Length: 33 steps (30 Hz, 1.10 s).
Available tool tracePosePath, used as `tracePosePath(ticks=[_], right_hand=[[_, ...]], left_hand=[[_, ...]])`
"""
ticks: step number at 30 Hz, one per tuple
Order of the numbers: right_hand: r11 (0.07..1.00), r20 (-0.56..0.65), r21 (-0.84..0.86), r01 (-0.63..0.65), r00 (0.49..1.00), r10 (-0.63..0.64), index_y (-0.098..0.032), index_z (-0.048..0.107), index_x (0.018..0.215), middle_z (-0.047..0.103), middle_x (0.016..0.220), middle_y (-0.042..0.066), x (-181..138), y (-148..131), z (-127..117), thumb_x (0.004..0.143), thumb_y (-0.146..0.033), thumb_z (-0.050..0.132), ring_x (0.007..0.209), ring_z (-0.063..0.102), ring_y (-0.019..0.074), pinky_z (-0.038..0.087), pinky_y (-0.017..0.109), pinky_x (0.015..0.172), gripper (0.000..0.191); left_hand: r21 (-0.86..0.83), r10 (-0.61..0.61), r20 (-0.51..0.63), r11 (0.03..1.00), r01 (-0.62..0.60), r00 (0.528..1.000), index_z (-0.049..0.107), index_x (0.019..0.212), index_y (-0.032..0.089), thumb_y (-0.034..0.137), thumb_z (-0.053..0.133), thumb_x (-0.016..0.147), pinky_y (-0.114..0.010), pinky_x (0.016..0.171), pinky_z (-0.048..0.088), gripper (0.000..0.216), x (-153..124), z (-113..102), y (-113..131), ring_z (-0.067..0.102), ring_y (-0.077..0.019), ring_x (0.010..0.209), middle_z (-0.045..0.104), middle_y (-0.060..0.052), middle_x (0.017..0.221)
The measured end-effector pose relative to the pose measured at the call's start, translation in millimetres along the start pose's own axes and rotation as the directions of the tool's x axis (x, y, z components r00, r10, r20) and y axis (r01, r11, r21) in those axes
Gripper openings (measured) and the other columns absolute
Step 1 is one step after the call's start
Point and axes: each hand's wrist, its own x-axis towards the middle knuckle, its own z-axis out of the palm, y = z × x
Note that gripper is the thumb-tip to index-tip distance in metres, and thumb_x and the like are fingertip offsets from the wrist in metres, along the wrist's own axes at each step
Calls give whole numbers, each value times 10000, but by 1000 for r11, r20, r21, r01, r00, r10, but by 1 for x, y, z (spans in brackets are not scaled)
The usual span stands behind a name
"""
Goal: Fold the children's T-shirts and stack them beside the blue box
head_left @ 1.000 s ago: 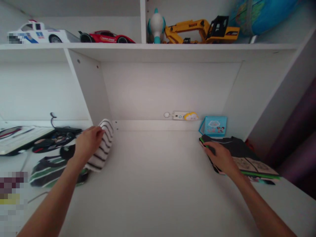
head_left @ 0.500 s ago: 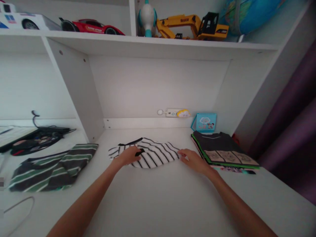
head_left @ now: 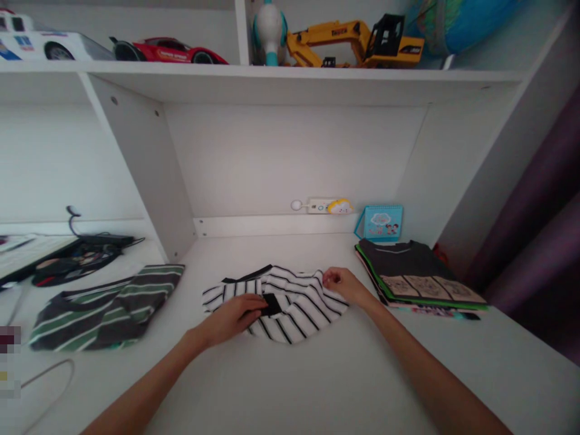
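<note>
A white shirt with black stripes (head_left: 294, 302) lies bunched in the middle of the white desk (head_left: 290, 374). My left hand (head_left: 233, 317) rests on its left part, fingers closed on the fabric beside a small black patch. My right hand (head_left: 342, 284) pinches the shirt's upper right edge. Both forearms reach in from the bottom of the view.
A folded stack of dark clothes (head_left: 419, 281) sits at the right, a small blue booklet (head_left: 379, 223) behind it. A green-striped dark garment (head_left: 106, 305) lies at the left near cables and a laptop (head_left: 27, 257). Toy cars (head_left: 167, 51) and an excavator (head_left: 357, 41) stand on the shelf above.
My left hand carried the striped shirt from the left side to the desk's middle. My right hand left the folded stack and took the shirt's right edge.
</note>
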Motion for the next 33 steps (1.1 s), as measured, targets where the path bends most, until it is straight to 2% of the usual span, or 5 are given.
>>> tracePosePath(ticks=[10, 15, 25, 30, 33], right_hand=[[993, 133, 98, 61, 988, -74, -140, 619, 802, 574, 683, 1, -46, -44, -30, 748, -375, 512, 667, 525, 145, 402, 241, 601, 264], [869, 687, 84, 487, 604, -404, -212, 651, 731, 613, 681, 23, -132, -101, -18, 771, -249, 517, 713, 563, 149, 403, 217, 619, 145], [969, 595, 52, 241, 772, -224, -195, 605, 931, 600, 907, 26, -130, -92, -45, 756, -195, 506, 843, 539, 141, 407, 223, 741, 201], [977, 503, 80, 197, 838, -211, -173, 572, 846, 557, 751, -11, -106, -85, -42, 791, -287, 493, 690, 500, 116, 389, 202, 627, 149], [978, 297, 57, 202, 932, -209, -181, 532, 842, 544, 753, -12, -93, -87, -30, 824, -270, 419, 708, 491, 124, 383, 217, 644, 145]], left_hand=[[276, -374, -164, 871, 406, 913, 603, 812, 209, 285, 467, 764, -254, 735, 398, 163, 32, -11, -103, 554, -180, 825, 617, -31, 856], [326, -446, -319, 777, 538, 837, 572, 865, 189, 271, 410, 805, -287, 681, 387, 192, 43, -6, -108, 541, -200, 814, 592, -72, 876], [298, -443, -302, 797, 525, 844, 589, 981, 205, 220, 427, 802, -290, 809, 383, 242, 46, -11, -99, 522, -196, 933, 595, -59, 977], [22, -50, -35, 998, 51, 998, 516, 1160, 241, 324, 461, 806, -262, 929, 313, 368, 19, -28, -10, 437, -180, 1103, 494, -32, 1221], [-168, 27, 260, 986, 18, 965, 559, 1095, 284, 488, 474, 776, -245, 806, 392, 387, -11, -21, 66, 545, -184, 946, 594, -17, 1071]])
